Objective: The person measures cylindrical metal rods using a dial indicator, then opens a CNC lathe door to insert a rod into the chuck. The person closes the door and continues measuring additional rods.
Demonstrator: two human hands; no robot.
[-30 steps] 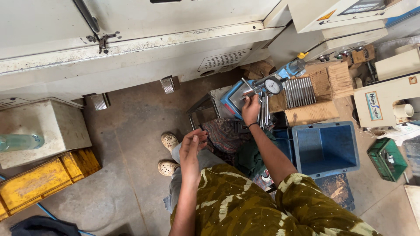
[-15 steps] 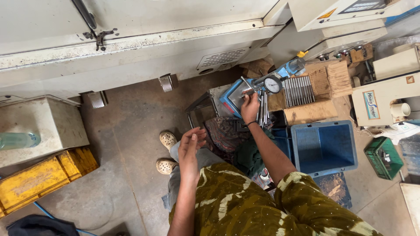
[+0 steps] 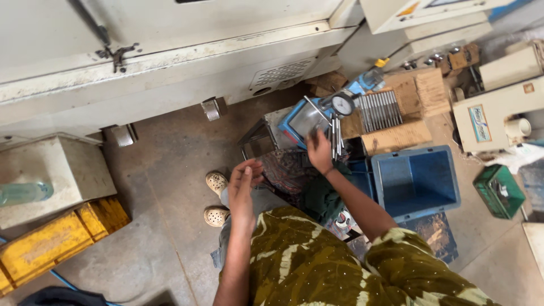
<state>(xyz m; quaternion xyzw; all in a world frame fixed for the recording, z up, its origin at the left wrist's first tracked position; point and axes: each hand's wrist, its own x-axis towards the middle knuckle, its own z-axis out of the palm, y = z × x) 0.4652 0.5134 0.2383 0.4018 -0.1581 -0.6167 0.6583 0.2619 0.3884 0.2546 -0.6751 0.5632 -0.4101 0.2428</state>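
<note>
Fingers of the right hand (image 3: pixel 319 151) grip thin metal rods (image 3: pixel 336 136), left hand (image 3: pixel 242 184) open, above stained concrete floor (image 3: pixel 164 170).

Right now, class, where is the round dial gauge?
In the head view, the dial gauge stands upper right of centre, just above the right hand, left of the row of metal rods.

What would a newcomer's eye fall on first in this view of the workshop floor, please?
Probably the right hand, stretched out to the metal rods under a round dial gauge at the centre. Just right of it sits an open blue crate, and the left hand is raised, holding nothing, above two pale clogs. A yellow crate stands out at lower left.
</note>
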